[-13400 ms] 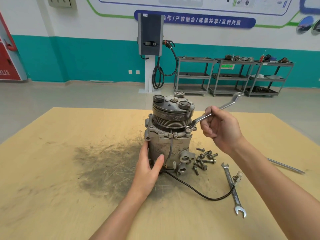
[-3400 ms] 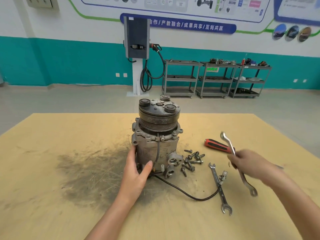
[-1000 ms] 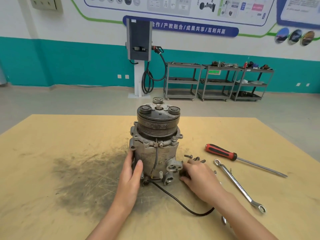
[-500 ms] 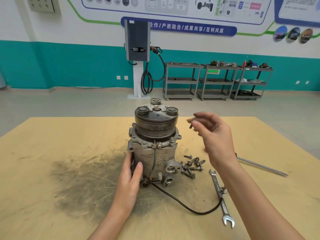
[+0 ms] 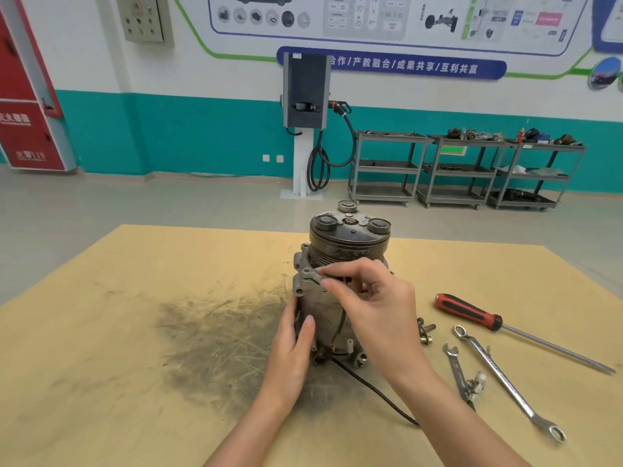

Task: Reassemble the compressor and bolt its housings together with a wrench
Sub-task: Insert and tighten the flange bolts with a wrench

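Observation:
The grey compressor [image 5: 347, 251] stands upright on the wooden table [image 5: 135, 332], pulley end up. My left hand [image 5: 293, 345] lies flat against its lower left side, thumb on the front. My right hand [image 5: 374, 305] is at the housing flange on the front left, thumb and fingertips pinching a small bolt [image 5: 324, 282] that is mostly hidden by my fingers. A long ring wrench [image 5: 505, 382] lies on the table to the right, untouched. A few loose bolts [image 5: 425, 331] show just right of my right wrist.
A red-handled screwdriver [image 5: 468, 313] and a short open-ended wrench [image 5: 458, 372] lie at the right beside the ring wrench. A black cable [image 5: 377, 390] trails from the compressor's base under my right forearm. A dark stain covers the table left of the compressor.
My right hand put the ring wrench down, picked a bolt from the pile, lifted it, and now has brought it down to the flange. My left hand stayed on the compressor.

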Demonstrator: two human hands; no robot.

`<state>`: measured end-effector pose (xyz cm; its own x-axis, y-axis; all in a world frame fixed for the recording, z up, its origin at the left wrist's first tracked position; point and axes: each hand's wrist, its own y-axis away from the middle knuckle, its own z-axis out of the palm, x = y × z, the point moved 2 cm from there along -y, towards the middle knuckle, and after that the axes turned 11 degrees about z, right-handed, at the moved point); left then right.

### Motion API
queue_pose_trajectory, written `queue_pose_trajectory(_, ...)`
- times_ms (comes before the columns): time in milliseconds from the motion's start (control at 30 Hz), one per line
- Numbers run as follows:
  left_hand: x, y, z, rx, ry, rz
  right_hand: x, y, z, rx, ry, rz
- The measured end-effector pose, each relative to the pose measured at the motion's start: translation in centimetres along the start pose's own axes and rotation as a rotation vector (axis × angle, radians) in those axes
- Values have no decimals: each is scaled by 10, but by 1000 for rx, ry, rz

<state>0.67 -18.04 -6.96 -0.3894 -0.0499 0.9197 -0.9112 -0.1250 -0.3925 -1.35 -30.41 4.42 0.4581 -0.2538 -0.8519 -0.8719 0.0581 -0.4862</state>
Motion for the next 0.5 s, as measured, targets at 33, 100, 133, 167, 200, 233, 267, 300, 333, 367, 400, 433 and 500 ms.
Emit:
queue_pose_trajectory(33, 0, 0, 0, -3, -6, -1, 2, 0, 5, 32, 41, -29)
queue_pose_trajectory(100, 0, -1, 0, -6, -17, -7, 4, 2, 13, 92, 118, -117)
queue_pose_trajectory(133, -1, -1, 0, -7, -20, -14, 5, 3, 15, 116, 143, -152)
queue_pose_trajectory(167, -1, 0, 0, -5, -22, -22, 6, 3, 16, 136, 155, -172)
queue_pose_trajectory(200, -1, 0, 0, -3, -24, -27, 7, 2, 16, 154, 155, -180)
queue_pose_trajectory(233, -1, 0, 0, -2, -27, -27, 7, 0, 16, 170, 160, -186)
queue_pose_trajectory(267, 0, 0, 0, -2, -33, -30, 6, -2, 16, 184, 176, -201)
queue_pose_trajectory(300, 0, 1, 0, -5, -39, -33, 5, -4, 16, 191, 199, -225)
queue_pose_trajectory(333, 0, 1, 0, -6, -40, -33, 4, -5, 15, 190, 217, -249)
queue_pose_trajectory(367, -1, 1, 0, -7, -38, -33, 3, -7, 15, 184, 227, -267)
queue_pose_trajectory(400, -2, 1, 0, -8, -38, -33, 2, -7, 14, 176, 233, -279)
queue_pose_trajectory(433, -2, 1, 0, -9, -40, -34, 1, -8, 13, 167, 241, -287)
queue_pose_trajectory(500, -1, 1, 0, -13, -38, -37, 0, -9, 11, 146, 276, -296)
